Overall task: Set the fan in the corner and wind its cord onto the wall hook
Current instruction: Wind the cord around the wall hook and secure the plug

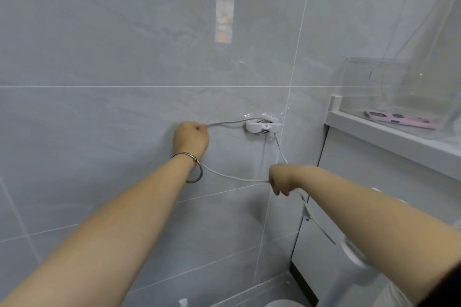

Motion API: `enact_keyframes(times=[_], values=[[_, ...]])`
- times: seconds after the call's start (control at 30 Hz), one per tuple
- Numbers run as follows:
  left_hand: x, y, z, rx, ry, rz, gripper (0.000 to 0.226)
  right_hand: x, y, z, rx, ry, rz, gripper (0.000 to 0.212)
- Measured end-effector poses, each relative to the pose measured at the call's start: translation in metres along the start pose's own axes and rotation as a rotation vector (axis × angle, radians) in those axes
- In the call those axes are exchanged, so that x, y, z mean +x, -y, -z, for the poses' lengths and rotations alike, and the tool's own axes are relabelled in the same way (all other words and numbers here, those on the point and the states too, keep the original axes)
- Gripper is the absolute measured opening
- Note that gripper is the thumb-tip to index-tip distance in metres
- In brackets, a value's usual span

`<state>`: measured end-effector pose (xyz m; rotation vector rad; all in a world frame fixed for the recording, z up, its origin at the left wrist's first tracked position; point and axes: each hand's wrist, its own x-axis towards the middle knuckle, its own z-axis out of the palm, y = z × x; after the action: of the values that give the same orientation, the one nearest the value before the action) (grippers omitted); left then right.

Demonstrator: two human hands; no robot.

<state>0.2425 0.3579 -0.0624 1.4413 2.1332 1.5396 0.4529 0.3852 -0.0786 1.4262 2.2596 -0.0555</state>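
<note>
Two hands, one cord; head view only.

- Wall hook [263, 127]: white, fixed to the grey tile, with the cord [225, 122] looped behind it.
- Your left hand [190, 138]: fist clenched round the cord left of the hook, so the loop runs taut.
- Your right hand [280, 179]: lower, fingers curled on the slack, so it feeds without sagging.
- Fan: not clearly visible. The cord trails down to the right, so it probably stands below.

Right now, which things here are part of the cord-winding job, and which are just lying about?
In the job: thin white cord, white plastic wall hook, left hand, right hand.
Lying about: clear plastic box, pink spotted flat object.
</note>
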Motion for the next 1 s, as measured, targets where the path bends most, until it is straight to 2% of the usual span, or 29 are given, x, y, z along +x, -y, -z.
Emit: enact_keyframes(times=[0.07,0.13,0.2,0.27,0.33,0.37,0.43,0.53,0.6,0.67,0.87,1.0], values=[[-0.002,0.002,0.003,0.071,0.015,-0.052,0.032,0.001,-0.003,0.012,0.065,-0.115,-0.003,0.028],[-0.002,0.006,0.006,0.134,0.031,-0.097,0.031,-0.002,-0.003,0.023,0.350,-0.141,0.051,0.024],[-0.001,0.008,0.009,0.187,0.046,-0.129,0.031,-0.006,0.000,0.034,0.725,-0.094,0.160,0.022],[0.001,0.010,0.010,0.233,0.065,-0.167,0.032,-0.009,0.002,0.039,0.915,-0.011,0.246,0.021],[0.001,0.009,0.012,0.270,0.075,-0.194,0.033,-0.009,0.006,0.039,0.823,-0.002,0.211,0.019],[0.002,0.009,0.012,0.280,0.078,-0.200,0.033,-0.006,0.008,0.037,0.738,-0.052,0.163,0.019],[0.003,0.009,0.012,0.289,0.072,-0.197,0.032,0.003,0.008,0.033,0.663,-0.309,0.075,0.022],[0.001,0.010,0.009,0.325,0.050,-0.191,0.031,0.006,-0.001,0.033,0.631,-0.838,-0.082,0.031],[-0.001,0.012,0.006,0.371,0.029,-0.203,0.032,0.005,-0.007,0.036,0.625,-0.999,-0.116,0.037],[-0.001,0.013,0.003,0.392,0.015,-0.208,0.033,0.003,-0.011,0.036,0.568,-0.998,-0.099,0.047],[-0.001,0.013,-0.004,0.350,0.013,-0.193,0.035,0.010,-0.005,0.029,0.321,-0.819,-0.002,0.068],[-0.003,0.017,-0.008,0.225,0.000,-0.187,0.030,0.016,-0.004,0.029,0.382,-0.855,0.001,0.077]])
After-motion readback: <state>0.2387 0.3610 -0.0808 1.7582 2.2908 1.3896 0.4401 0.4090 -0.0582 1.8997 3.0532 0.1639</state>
